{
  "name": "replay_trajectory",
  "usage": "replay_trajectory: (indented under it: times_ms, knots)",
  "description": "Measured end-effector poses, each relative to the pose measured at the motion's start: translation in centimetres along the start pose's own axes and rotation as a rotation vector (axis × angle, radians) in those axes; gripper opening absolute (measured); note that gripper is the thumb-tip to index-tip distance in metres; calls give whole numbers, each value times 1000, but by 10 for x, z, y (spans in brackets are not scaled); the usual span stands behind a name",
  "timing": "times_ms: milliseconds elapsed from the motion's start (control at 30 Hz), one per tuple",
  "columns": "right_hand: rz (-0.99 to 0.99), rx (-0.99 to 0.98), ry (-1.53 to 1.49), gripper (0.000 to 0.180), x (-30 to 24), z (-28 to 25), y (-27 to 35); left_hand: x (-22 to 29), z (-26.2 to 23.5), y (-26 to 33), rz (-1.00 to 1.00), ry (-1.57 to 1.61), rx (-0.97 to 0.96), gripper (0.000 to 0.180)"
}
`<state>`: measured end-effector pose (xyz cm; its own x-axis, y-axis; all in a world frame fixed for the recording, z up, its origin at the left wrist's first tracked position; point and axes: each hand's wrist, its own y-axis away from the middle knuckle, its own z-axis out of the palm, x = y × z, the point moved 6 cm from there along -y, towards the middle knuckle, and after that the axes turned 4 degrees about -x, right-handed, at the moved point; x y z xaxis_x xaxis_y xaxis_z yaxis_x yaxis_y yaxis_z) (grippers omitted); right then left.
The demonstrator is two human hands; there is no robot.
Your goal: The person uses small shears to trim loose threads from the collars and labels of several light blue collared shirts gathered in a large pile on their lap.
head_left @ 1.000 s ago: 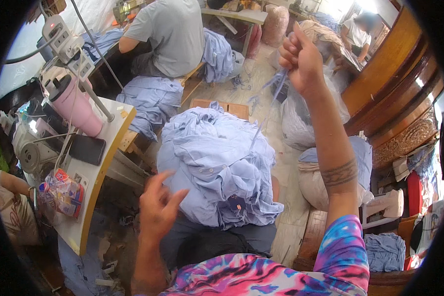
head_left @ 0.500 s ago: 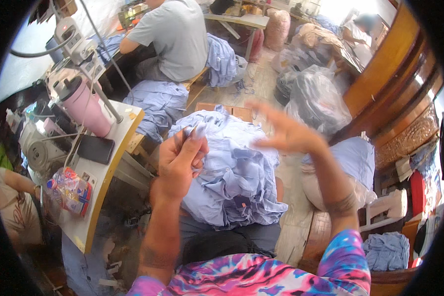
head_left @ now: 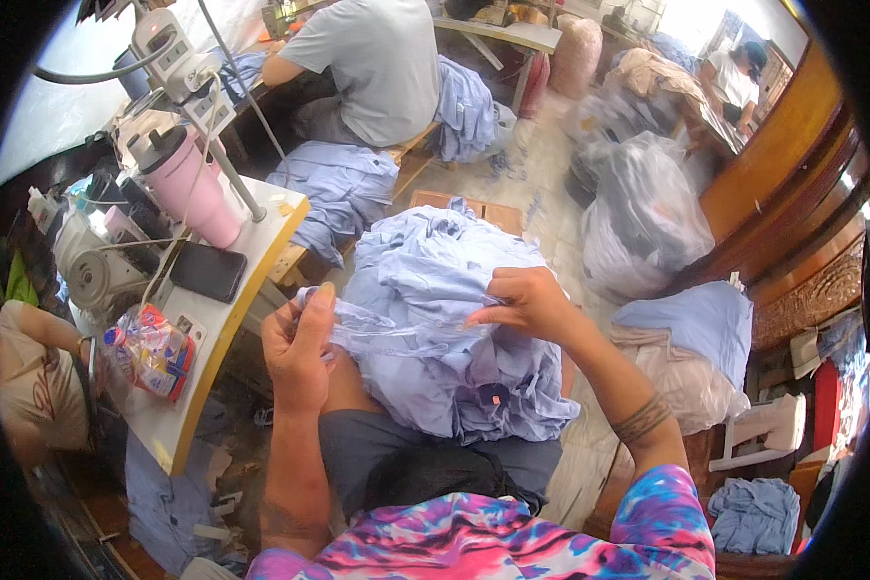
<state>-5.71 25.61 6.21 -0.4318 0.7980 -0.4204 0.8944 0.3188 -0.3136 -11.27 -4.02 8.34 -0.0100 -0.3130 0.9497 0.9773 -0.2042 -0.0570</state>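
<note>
Now both hands [head_left: 300, 348] [head_left: 527, 302] have dropped onto the blue garment [head_left: 445, 329].

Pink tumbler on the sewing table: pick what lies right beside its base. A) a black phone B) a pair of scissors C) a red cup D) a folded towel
A: a flat black phone lies on the white sewing table just in front of the pink tumbler, near the table's yellow edge.
</note>
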Motion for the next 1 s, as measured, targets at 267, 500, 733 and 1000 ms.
replay_trajectory:
  times_ms: [267,500,733,1000]
  knots:
    - [238,160,-176,39,21,-11,-17,27,-50,40,105,-568,-6,25]
    - [406,262,-556,28,12,-31,-56,64,-114,89,-154,-1292,41,24]
    - [219,303,-522,34,-9,-33,-46,50,-96,88,122,-1243,86,32]
    - [1082,137,-460,39,-21,39,177,12,14,32,256,-1053,-232,30]
